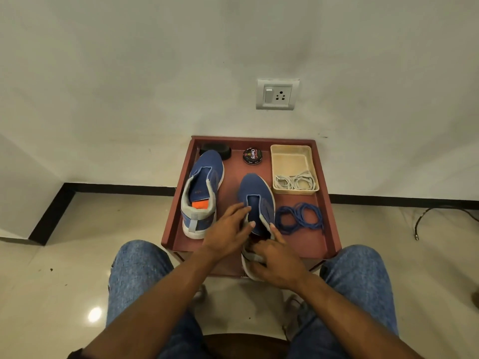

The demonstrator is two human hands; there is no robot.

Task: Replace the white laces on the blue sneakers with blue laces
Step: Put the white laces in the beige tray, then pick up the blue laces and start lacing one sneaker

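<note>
The person sits with knees in blue jeans (137,275) on either side of a low reddish-brown tabletop (305,242) with a raised rim, pushed against a white wall.

Nearest, both hands are on the near sneaker (258,196), which lies toe-away with its heel hanging over the tabletop's front edge. The right hand (277,263) grips the heel end, fingers curled round the grey collar and sole, with the thumb raised along the shoe's right side. The left hand (229,230) rests on the shoe's left side by the opening, fingers fairly straight and close together, fingertips touching the edge of the tongue; I cannot tell whether it pinches anything. This shoe has no lace in it.

Just right of that sneaker, lying free on the tabletop and touched by neither hand, are the blue laces (299,216), coiled in 2 loose loops.

To the left, well apart from the hands, the second sneaker (202,185) lies toe-away, also unlaced, with an orange patch showing inside the heel.

Farther back on the right sits a cream tray (291,158); the white laces (295,181) lie in 2 coils in its near end.

At the far edge stand a round polish tin (252,156) and, left of it, a black round object (216,150) partly hidden by the second sneaker's toe.

On the wall above is a socket with a switch (276,94).
</note>
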